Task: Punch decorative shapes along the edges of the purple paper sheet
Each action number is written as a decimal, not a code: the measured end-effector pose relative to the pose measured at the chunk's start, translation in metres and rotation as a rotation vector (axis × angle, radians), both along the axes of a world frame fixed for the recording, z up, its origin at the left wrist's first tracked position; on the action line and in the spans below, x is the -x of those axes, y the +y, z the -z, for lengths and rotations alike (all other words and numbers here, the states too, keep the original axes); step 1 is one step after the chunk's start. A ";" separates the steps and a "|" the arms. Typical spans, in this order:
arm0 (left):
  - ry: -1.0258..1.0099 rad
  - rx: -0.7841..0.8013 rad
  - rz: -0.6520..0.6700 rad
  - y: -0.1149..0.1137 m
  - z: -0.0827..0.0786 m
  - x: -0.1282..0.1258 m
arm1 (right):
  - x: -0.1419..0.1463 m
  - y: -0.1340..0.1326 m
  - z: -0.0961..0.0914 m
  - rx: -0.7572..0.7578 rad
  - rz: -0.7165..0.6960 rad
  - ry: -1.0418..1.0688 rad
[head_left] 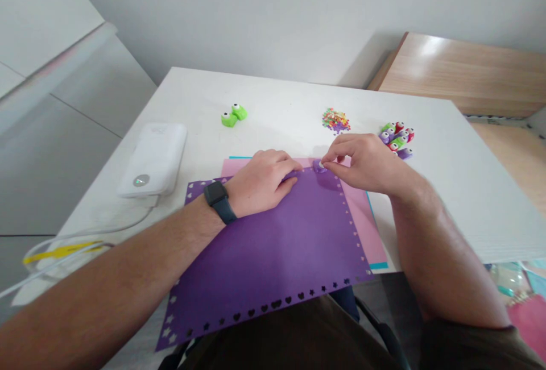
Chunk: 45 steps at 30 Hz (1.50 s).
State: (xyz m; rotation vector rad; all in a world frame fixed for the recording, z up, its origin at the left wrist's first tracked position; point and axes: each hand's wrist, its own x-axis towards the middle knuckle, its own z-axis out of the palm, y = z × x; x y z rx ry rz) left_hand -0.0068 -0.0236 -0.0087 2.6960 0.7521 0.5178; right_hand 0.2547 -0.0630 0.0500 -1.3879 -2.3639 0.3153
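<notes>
The right hand's fingertips [330, 157] rest on a small paper piece [318, 166]. A pile of paper cutouts [336, 121] lies behind them, craft punches [396, 140] behind and right, a power bank [152, 159] well left, and a punched sheet [273, 245] before them, atop another sheet [364, 222].

We see matt purple card [273, 250] lying over smooth, matt pink paper [367, 228] on a finely ribbed white plastic tabletop [452, 188]. Near its left edge sits a glossy white plastic power bank [153, 159]; beyond its far edge, satin-finished pale wood [460, 74].

wall [256, 12]: pale grey | left: white cabinet [51, 17] | right: wooden surface [460, 69] | centre: white table [490, 205]
</notes>
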 end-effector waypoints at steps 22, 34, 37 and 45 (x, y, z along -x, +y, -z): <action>-0.013 0.009 -0.009 -0.001 -0.005 -0.002 | 0.006 -0.003 -0.002 0.077 -0.021 -0.084; -0.083 0.014 -0.001 0.002 -0.025 -0.003 | 0.006 -0.002 -0.002 0.099 -0.014 -0.127; -0.061 0.001 -0.009 0.005 -0.032 0.000 | 0.006 -0.002 -0.001 0.090 0.000 -0.133; 0.158 0.045 -0.006 0.005 -0.031 0.006 | 0.005 -0.001 0.000 0.096 -0.014 -0.103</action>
